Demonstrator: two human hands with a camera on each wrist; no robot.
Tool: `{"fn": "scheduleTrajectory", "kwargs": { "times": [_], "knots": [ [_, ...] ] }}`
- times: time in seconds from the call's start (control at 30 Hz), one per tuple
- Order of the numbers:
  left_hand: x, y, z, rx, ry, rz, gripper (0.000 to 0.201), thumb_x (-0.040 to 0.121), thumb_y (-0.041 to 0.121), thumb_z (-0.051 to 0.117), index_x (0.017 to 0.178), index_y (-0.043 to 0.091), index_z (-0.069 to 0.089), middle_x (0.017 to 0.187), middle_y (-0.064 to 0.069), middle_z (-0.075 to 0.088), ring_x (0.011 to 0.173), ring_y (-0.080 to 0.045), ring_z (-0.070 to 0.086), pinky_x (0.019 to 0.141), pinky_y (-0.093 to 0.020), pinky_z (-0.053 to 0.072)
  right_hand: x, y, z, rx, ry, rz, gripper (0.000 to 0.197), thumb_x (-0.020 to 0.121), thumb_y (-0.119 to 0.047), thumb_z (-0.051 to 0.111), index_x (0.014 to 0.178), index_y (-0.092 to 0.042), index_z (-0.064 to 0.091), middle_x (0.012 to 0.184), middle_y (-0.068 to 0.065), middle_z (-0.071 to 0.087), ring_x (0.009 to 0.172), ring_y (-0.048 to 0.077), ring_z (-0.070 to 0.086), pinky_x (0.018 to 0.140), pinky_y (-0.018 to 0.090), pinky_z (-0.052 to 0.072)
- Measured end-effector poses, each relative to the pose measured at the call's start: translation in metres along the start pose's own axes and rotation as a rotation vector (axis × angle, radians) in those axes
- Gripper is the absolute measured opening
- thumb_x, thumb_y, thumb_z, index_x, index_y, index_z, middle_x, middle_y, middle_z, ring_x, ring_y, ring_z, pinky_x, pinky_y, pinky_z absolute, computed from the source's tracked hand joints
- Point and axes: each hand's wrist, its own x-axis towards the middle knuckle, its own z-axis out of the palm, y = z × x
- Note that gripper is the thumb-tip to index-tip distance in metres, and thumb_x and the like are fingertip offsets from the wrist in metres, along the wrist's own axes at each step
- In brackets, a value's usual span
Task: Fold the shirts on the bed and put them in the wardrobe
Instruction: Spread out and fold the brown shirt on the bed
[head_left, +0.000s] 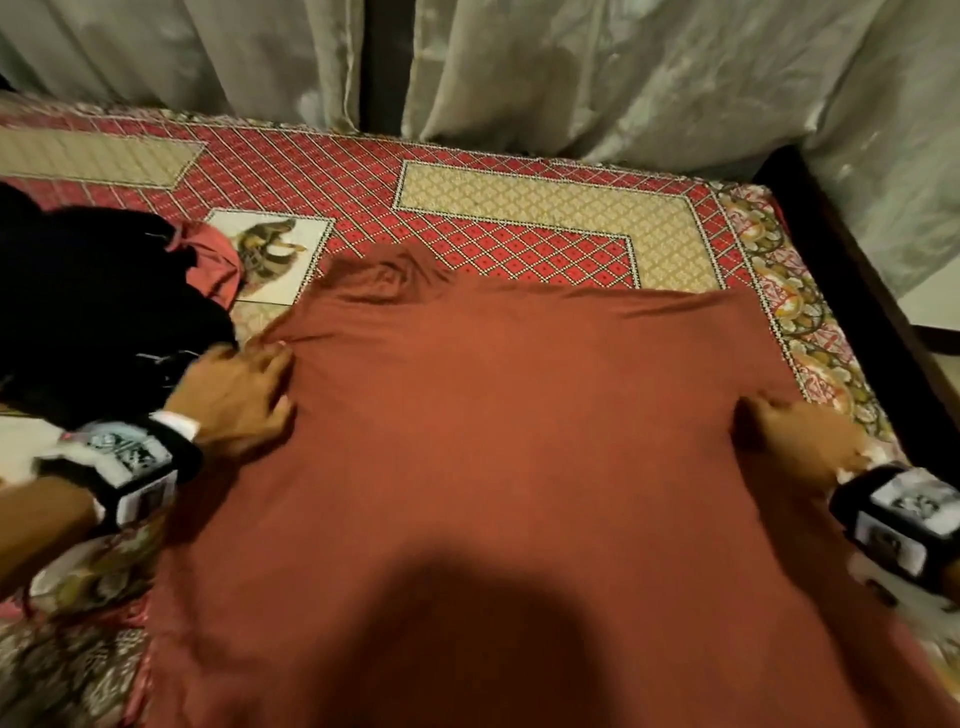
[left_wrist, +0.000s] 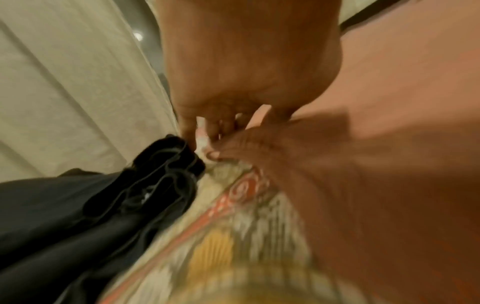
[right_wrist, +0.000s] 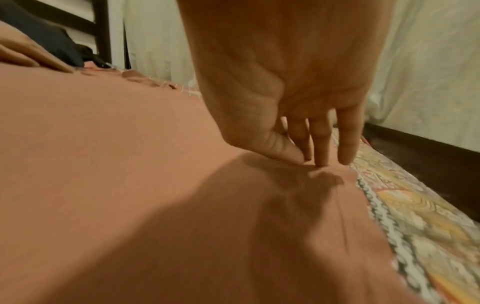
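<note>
A rust-red shirt (head_left: 493, 441) lies spread flat on the patterned bed cover (head_left: 519, 218), collar end away from me. My left hand (head_left: 244, 395) is at its left edge near the shoulder. In the left wrist view this hand (left_wrist: 213, 139) pinches the shirt (left_wrist: 389, 144) between thumb and fingers, and creases run to that point. My right hand (head_left: 800, 441) is at the shirt's right edge. In the right wrist view its (right_wrist: 311, 156) straight fingers touch the shirt (right_wrist: 103, 144) with their tips, thumb beside them.
A heap of black clothes (head_left: 93, 312) lies on the bed just left of my left hand, with another red garment (head_left: 213, 260) behind it. Pale curtains (head_left: 623, 78) hang along the far side. The dark bed frame (head_left: 831, 260) borders the right edge.
</note>
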Motion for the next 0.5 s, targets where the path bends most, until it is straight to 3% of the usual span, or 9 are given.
{"fn": "scheduleTrajectory", "kwargs": {
  "times": [0.03,0.07,0.1,0.17,0.2,0.27,0.33,0.43,0.5],
  "knots": [
    [0.016,0.008,-0.012,0.01,0.013,-0.053,0.059,0.083,0.048,0.034,0.092,0.004,0.072,0.093,-0.029,0.072,0.079,-0.04,0.072,0.072,-0.04,0.052,0.009,0.002,-0.01,0.005,0.061,-0.037,0.035,0.092,-0.044,0.051,0.114,-0.018,0.055,0.114,0.011,0.067,0.094,0.033,0.071,0.075,0.04,0.059],
    [0.035,0.012,-0.025,-0.009,0.015,-0.127,0.053,0.082,0.048,0.037,0.08,0.006,0.07,0.078,-0.027,0.069,0.068,-0.04,0.069,0.064,-0.037,0.048,0.019,0.001,-0.021,0.006,0.118,-0.042,0.032,0.094,-0.044,0.05,0.109,-0.017,0.057,0.1,0.013,0.07,0.084,0.036,0.071,0.068,0.04,0.058],
    [0.057,0.014,-0.034,-0.042,0.056,-0.178,0.05,0.084,0.047,0.041,0.078,0.006,0.068,0.073,-0.026,0.066,0.065,-0.04,0.067,0.061,-0.035,0.046,0.034,0.001,-0.027,0.027,0.176,-0.039,0.033,0.096,-0.043,0.05,0.113,-0.017,0.059,0.094,0.016,0.071,0.08,0.038,0.071,0.065,0.04,0.057],
    [0.104,0.012,-0.048,-0.164,0.134,-0.192,0.049,0.085,0.048,0.051,0.099,0.004,0.066,0.09,-0.029,0.066,0.078,-0.045,0.066,0.067,-0.042,0.053,0.073,0.002,-0.036,0.097,0.259,0.01,0.039,0.099,-0.041,0.049,0.126,-0.016,0.058,0.088,0.022,0.071,0.078,0.041,0.071,0.065,0.04,0.054],
    [0.126,0.016,-0.049,-0.25,0.12,-0.175,0.058,0.081,0.052,0.057,0.113,0.004,0.063,0.106,-0.029,0.064,0.092,-0.047,0.065,0.078,-0.05,0.056,0.095,0.004,-0.038,0.111,0.276,0.025,0.039,0.1,-0.04,0.047,0.128,-0.015,0.058,0.087,0.023,0.071,0.077,0.041,0.071,0.065,0.04,0.055],
    [0.165,0.023,-0.055,-0.395,0.066,-0.059,0.093,0.068,0.062,0.055,0.139,0.001,0.054,0.141,-0.029,0.053,0.125,-0.048,0.053,0.106,-0.055,0.045,0.133,0.007,-0.041,0.103,0.261,0.044,0.036,0.101,-0.033,0.049,0.13,-0.014,0.058,0.093,0.025,0.07,0.082,0.042,0.07,0.068,0.039,0.056],
    [0.198,0.049,-0.06,-0.475,0.011,0.06,0.105,0.063,0.061,0.055,0.152,0.006,0.044,0.155,-0.021,0.044,0.14,-0.04,0.042,0.116,-0.048,0.035,0.16,0.011,-0.042,0.101,0.192,0.072,0.035,0.096,-0.026,0.059,0.128,-0.014,0.061,0.099,0.028,0.07,0.09,0.044,0.069,0.072,0.042,0.056],
    [0.238,0.082,-0.051,-0.532,-0.162,0.07,0.074,0.08,0.037,0.079,0.147,0.02,0.051,0.135,-0.006,0.06,0.122,-0.027,0.056,0.099,-0.031,0.041,0.185,0.014,-0.037,0.083,0.104,0.144,0.027,0.08,-0.021,0.073,0.105,-0.011,0.074,0.088,0.025,0.069,0.085,0.042,0.069,0.073,0.042,0.059],
    [0.254,0.087,-0.044,-0.456,-0.182,0.051,0.058,0.078,0.035,0.082,0.131,0.021,0.064,0.12,-0.007,0.065,0.103,-0.026,0.06,0.088,-0.032,0.044,0.191,0.019,-0.032,0.088,0.1,0.207,0.026,0.077,-0.02,0.078,0.097,-0.004,0.075,0.076,0.024,0.063,0.076,0.04,0.067,0.07,0.042,0.059]
  ]
}}
